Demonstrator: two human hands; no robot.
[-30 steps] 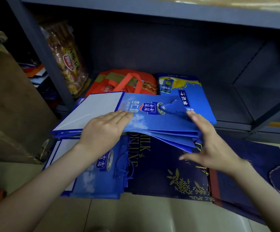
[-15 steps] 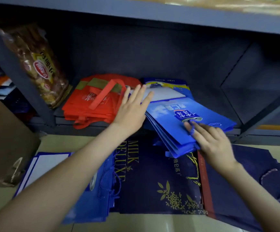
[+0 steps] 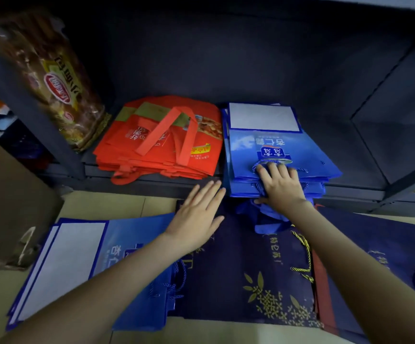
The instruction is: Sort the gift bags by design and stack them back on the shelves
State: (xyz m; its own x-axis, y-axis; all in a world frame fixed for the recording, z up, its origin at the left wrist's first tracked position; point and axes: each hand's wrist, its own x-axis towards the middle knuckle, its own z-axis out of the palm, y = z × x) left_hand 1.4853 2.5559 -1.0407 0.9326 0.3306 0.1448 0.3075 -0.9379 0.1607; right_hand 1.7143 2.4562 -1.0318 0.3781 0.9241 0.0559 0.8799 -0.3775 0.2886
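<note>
A stack of bright blue gift bags (image 3: 276,147) lies flat on the bottom shelf (image 3: 365,170), right of a stack of red bags (image 3: 161,142). My right hand (image 3: 279,184) grips the blue stack's front edge, fingers on top by the rope handle and thumb underneath. Held flat with straight fingers, my left hand (image 3: 199,214) hovers in front of the shelf lip and holds nothing. On the floor lie more blue bags (image 3: 77,264), dark navy bags with gold print (image 3: 246,276) and further navy bags (image 3: 385,259) at the right.
A brown snack packet (image 3: 52,78) leans against the grey shelf post (image 3: 25,100) at the left. A brown cardboard box (image 3: 7,207) stands on the floor at far left. The shelf's right part, by a diagonal brace (image 3: 385,70), holds nothing.
The blue stack went from above the floor onto the shelf beside the red bags. My left hand let it go and drew back toward the floor; my right hand stayed on its front edge.
</note>
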